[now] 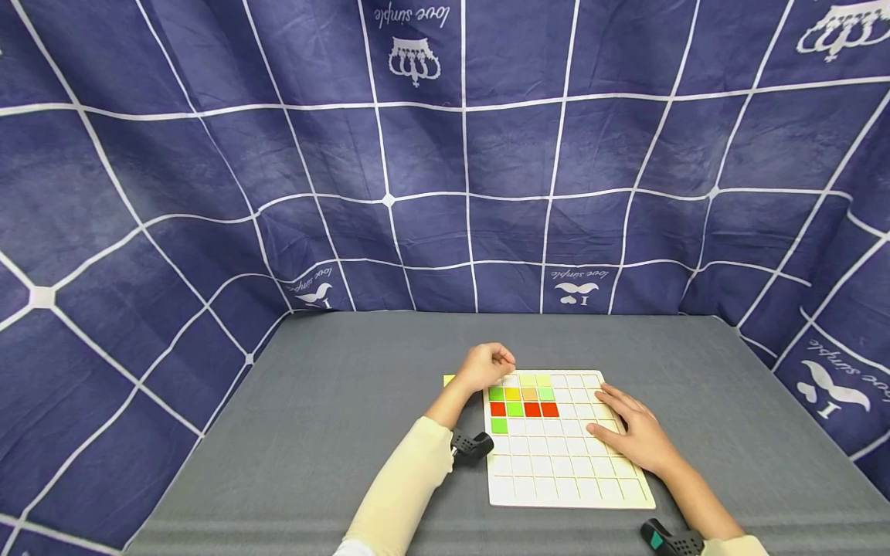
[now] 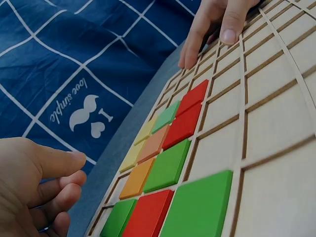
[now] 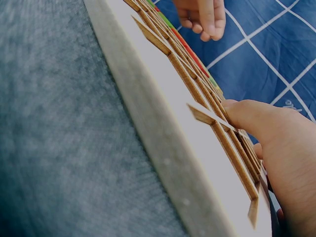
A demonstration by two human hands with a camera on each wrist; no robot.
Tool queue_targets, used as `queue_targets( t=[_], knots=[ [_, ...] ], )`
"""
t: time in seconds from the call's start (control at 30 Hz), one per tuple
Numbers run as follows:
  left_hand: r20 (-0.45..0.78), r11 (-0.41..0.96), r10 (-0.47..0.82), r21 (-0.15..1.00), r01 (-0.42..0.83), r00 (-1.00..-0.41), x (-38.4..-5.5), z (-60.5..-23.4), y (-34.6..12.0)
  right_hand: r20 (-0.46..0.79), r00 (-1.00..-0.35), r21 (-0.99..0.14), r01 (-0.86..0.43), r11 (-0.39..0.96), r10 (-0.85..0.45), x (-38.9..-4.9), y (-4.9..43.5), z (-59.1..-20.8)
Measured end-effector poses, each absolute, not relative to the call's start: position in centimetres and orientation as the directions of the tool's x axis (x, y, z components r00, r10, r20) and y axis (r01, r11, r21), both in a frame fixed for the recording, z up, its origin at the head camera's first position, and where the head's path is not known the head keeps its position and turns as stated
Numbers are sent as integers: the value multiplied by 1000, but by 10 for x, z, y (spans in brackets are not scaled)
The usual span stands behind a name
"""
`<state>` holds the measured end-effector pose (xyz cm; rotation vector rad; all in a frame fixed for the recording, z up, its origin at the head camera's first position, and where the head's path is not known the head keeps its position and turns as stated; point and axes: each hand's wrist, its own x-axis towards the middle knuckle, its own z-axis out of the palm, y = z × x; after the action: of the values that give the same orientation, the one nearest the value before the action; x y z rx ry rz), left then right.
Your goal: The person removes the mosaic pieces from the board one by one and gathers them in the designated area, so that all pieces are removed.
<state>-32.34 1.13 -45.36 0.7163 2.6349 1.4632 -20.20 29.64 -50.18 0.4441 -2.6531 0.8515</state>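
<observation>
A pale wooden grid board (image 1: 549, 467) lies on the table. My left hand (image 1: 487, 367) is over its upper left corner, fingers loosely curled and nothing visible between them. Green, red, orange and yellow square tiles fill cells in the board's upper left, among them a red tile (image 2: 183, 124) and a green tile (image 2: 200, 205). Beside my left hand, two top-row cells hold no tile. My right hand (image 1: 636, 432) rests on the board's right edge, fingers extended. Its thumb (image 3: 242, 112) lies on the grid, and its other fingers are mostly hidden in the right wrist view.
Partly behind the left wrist, a small yellow piece (image 1: 448, 379) shows beside the board. The grey table (image 1: 334, 386) meets a blue curtain (image 1: 431, 232) with white lines at the back and sides. A black strap device (image 1: 473, 445) sits on the left wrist.
</observation>
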Motion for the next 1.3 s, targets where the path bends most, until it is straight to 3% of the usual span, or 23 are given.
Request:
queue_targets(
  t=[0.43,1.3],
  knots=[
    [140,468,417,814,344,-898,-318,-457,28,395,-899,-504,-386,773,-191,-201,295,-499],
    [135,676,463,585,448,-876,-315,-461,39,384,-904,-507,-375,776,-186,-202,296,-500]
  ],
)
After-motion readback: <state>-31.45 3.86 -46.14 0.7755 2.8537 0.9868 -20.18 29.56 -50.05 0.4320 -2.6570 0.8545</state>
